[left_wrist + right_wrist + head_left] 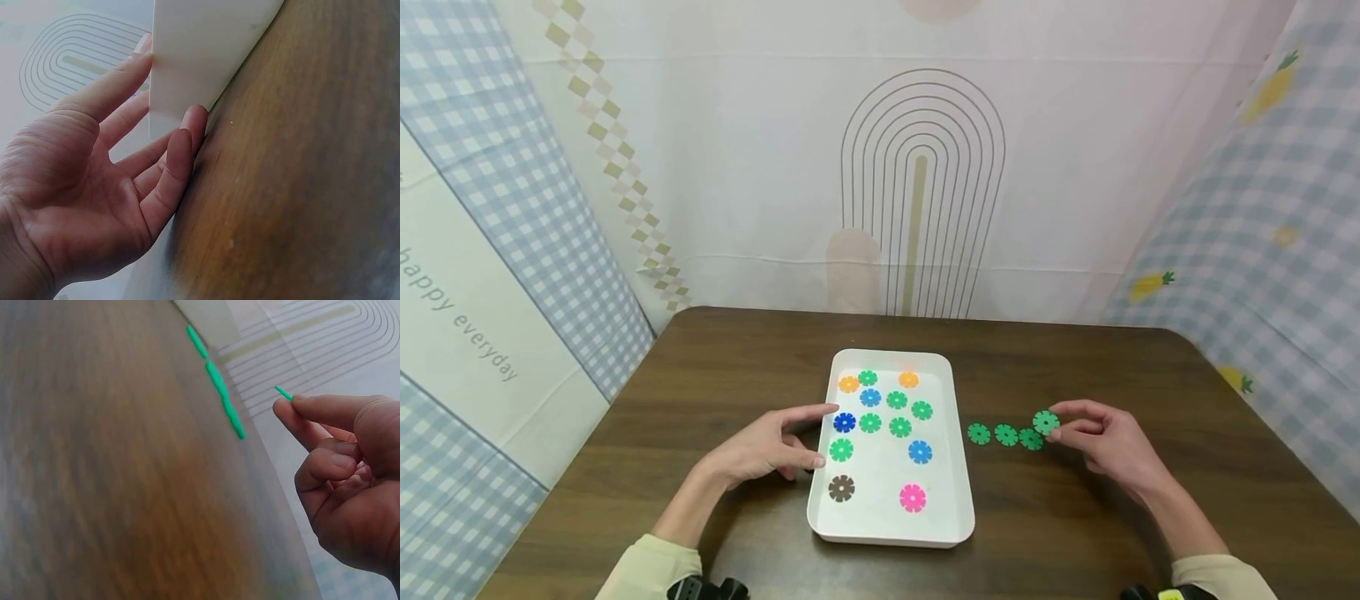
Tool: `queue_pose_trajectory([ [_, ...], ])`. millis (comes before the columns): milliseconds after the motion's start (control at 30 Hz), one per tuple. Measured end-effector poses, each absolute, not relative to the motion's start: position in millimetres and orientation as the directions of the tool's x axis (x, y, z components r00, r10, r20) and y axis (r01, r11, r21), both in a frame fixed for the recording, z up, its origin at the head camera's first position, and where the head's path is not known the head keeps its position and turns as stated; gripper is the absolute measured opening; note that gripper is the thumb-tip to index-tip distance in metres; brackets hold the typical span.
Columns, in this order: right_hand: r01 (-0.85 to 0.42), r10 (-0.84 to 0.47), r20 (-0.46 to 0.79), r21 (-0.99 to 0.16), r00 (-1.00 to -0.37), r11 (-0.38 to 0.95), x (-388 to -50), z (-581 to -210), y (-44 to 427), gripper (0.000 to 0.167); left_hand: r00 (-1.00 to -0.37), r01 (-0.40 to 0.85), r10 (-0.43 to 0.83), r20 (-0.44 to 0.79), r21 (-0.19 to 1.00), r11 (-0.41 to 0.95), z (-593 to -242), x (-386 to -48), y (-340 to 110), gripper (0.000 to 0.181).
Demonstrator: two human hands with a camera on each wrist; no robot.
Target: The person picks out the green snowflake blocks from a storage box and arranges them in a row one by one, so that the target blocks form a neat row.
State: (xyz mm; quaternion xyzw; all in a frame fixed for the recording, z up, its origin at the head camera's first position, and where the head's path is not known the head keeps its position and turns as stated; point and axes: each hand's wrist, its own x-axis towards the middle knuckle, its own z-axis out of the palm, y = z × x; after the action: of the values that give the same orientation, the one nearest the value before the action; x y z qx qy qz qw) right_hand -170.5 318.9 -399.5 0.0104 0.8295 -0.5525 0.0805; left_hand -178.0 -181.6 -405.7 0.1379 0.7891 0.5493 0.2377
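My right hand (1108,442) pinches a green notched disc (1046,422) between thumb and index finger; the right wrist view shows this disc (283,392) edge-on, raised off the table. Just left of it, three green discs (1006,435) lie in a row on the wood. The left hand (760,446) rests against the left side of a white tray (891,530), fingers spread and thumb at the rim. In the left wrist view the fingers of this hand (94,181) touch the tray's outer wall (194,56).
Inside the tray are several loose discs: green, orange, light blue (920,452), dark blue (844,422), brown (841,488) and pink (913,498). The brown wooden table (760,342) ends at a patterned cloth backdrop (760,167), with checked cloth at both sides.
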Motion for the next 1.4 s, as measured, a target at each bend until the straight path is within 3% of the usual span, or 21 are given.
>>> queue_pose_trajectory([
  [633,0.154,-0.075,-0.19,-0.929,-0.979,0.337,-171,-417,345,0.041,-0.851,-0.044,0.472,-0.231,0.926,0.374,-406,-180,-179,0.076],
  [1400,0.181,-0.06,-0.226,-0.89,-0.972,0.419,-173,-416,343,0.042,-0.845,-0.046,0.483,-0.228,0.932,0.36,-404,-178,-180,0.078],
])
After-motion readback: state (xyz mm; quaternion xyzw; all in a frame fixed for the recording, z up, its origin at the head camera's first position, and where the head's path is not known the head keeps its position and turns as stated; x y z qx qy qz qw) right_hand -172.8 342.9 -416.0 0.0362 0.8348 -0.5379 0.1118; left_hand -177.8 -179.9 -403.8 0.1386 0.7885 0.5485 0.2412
